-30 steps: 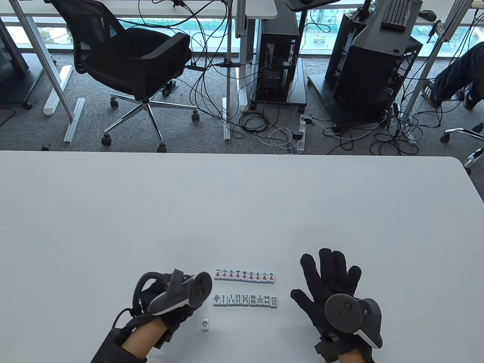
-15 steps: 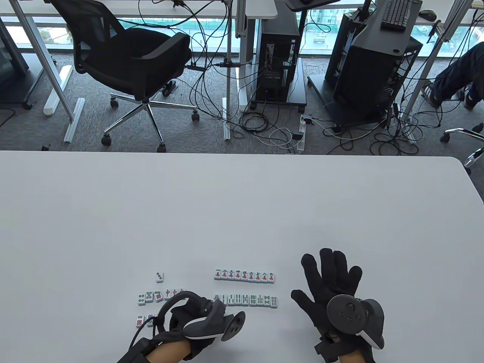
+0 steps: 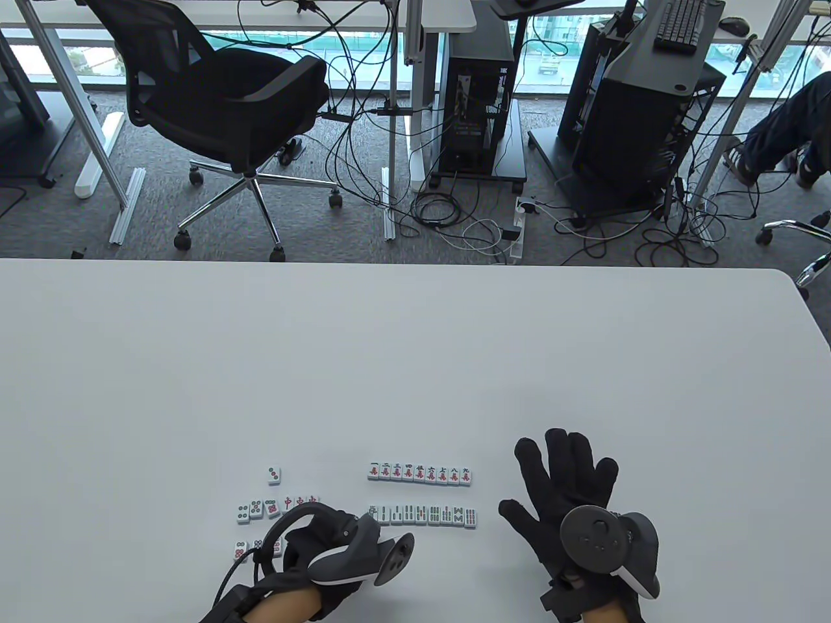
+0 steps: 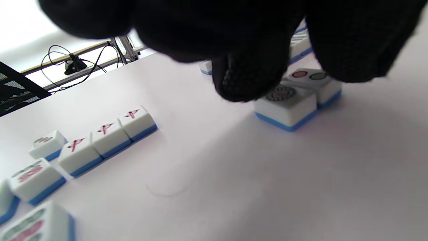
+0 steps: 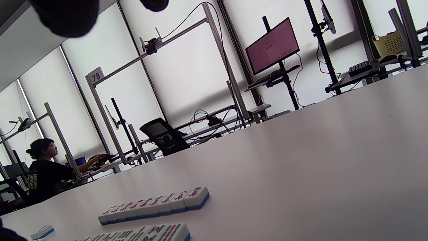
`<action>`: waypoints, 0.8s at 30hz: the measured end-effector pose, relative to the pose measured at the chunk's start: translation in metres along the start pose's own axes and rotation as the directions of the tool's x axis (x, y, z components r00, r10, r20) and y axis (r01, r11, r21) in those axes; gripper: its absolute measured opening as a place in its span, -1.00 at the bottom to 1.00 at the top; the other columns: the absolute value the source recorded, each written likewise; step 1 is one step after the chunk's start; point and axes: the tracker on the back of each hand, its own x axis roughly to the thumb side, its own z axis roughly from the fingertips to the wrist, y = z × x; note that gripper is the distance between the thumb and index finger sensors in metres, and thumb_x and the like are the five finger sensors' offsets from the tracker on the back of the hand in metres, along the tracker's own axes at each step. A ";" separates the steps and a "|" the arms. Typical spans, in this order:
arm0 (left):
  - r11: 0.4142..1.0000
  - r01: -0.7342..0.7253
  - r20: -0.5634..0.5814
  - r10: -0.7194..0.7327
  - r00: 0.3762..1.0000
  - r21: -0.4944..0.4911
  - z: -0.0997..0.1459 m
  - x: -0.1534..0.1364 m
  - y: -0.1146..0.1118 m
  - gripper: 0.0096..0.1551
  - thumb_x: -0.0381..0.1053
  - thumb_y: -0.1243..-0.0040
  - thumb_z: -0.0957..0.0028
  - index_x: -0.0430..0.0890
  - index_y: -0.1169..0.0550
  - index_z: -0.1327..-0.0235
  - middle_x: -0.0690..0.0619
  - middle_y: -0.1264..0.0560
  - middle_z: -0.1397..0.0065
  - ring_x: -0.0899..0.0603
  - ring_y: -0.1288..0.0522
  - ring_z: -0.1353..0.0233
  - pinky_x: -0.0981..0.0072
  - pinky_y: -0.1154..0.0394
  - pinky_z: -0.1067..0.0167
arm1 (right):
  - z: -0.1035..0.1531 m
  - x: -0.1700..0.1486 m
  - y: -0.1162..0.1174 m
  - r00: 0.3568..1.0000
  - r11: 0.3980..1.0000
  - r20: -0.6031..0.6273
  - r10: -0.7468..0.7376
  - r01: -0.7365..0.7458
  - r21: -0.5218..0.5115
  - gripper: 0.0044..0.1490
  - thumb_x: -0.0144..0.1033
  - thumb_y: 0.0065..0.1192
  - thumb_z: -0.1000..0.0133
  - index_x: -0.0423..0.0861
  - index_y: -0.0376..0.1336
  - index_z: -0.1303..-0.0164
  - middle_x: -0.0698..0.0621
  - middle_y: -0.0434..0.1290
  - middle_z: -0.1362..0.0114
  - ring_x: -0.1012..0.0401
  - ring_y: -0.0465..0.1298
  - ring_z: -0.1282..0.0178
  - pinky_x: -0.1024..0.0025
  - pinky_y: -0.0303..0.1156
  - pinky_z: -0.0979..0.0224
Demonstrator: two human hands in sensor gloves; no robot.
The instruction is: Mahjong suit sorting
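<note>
Left wrist view: left hand (image 4: 254,43) fingertip touches one-dot tile (image 4: 286,105); right hand (image 3: 574,500) flat

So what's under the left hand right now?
The left hand covers two dot tiles: a one-dot tile at a fingertip, and another dot tile flush beside it. In the table view the hand hides both, and whatever else lies beneath.

My black-gloved left hand (image 4: 247,50) is above a white, blue-backed mahjong tile with a red-and-green circle pattern (image 4: 285,108); three white tiles with red characters (image 4: 107,134) lie on the pale grey surface (image 4: 234,184).
</note>
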 end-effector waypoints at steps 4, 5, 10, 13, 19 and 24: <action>0.994 -0.003 -0.130 0.017 0.991 0.109 0.008 -0.037 0.023 -0.29 0.29 -0.40 0.38 0.00 -0.64 -0.05 0.21 -0.72 0.18 0.08 -0.66 0.42 0.13 -0.62 0.23 | 0.000 -0.001 0.000 1.000 1.000 -0.016 0.014 -0.014 -0.001 -0.01 0.30 -0.02 -0.13 0.21 -0.27 -0.68 -0.10 -0.36 -0.77 -0.12 -0.45 -0.68 -0.38 -0.51 -0.50; 0.993 -0.002 -0.154 0.021 0.988 0.119 0.008 -0.045 0.026 -0.30 0.28 -0.40 0.37 0.00 -0.64 -0.04 0.21 -0.72 0.18 0.07 -0.66 0.42 0.12 -0.62 0.23 | 0.000 -0.001 0.000 1.000 1.000 -0.017 0.015 -0.015 0.000 -0.01 0.30 -0.02 -0.13 0.21 -0.27 -0.68 -0.10 -0.36 -0.77 -0.12 -0.45 -0.68 -0.38 -0.51 -0.50; 0.996 0.016 -0.330 0.015 0.944 0.091 0.005 -0.105 0.024 -0.32 0.24 -0.40 0.36 0.00 -0.65 -0.04 0.18 -0.73 0.17 0.06 -0.66 0.41 0.11 -0.61 0.22 | -0.001 -0.001 0.001 1.000 1.000 -0.020 0.004 -0.004 0.008 -0.01 0.30 -0.03 -0.14 0.21 -0.27 -0.68 -0.10 -0.36 -0.77 -0.12 -0.44 -0.68 -0.38 -0.51 -0.50; 1.000 0.011 -0.386 0.001 0.922 0.029 -0.003 -0.130 0.008 -0.33 0.23 -0.41 0.36 0.01 -0.64 -0.05 0.19 -0.72 0.15 0.06 -0.67 0.38 0.11 -0.62 0.18 | -0.001 -0.002 0.001 1.000 1.000 -0.024 0.008 -0.008 0.013 -0.01 0.29 -0.03 -0.14 0.21 -0.26 -0.68 -0.10 -0.36 -0.77 -0.12 -0.44 -0.68 -0.38 -0.50 -0.50; 0.994 -0.019 -0.391 -0.024 0.920 -0.105 -0.022 -0.143 -0.029 -0.30 0.24 -0.42 0.39 0.04 -0.63 -0.08 0.20 -0.71 0.14 0.07 -0.66 0.37 0.11 -0.62 0.17 | -0.002 -0.003 0.001 0.999 1.000 -0.035 0.001 -0.001 0.014 -0.02 0.29 -0.03 -0.14 0.21 -0.26 -0.68 -0.10 -0.36 -0.77 -0.12 -0.44 -0.68 -0.38 -0.50 -0.51; 0.984 -0.039 -0.367 -0.029 0.930 -0.175 -0.038 -0.140 -0.046 -0.29 0.26 -0.41 0.39 0.04 -0.63 -0.08 0.20 -0.71 0.12 0.07 -0.66 0.36 0.11 -0.61 0.16 | -0.003 -0.004 0.000 0.999 1.000 -0.046 0.001 0.000 0.016 -0.02 0.29 -0.03 -0.14 0.21 -0.26 -0.69 -0.11 -0.36 -0.77 -0.13 -0.44 -0.68 -0.38 -0.50 -0.51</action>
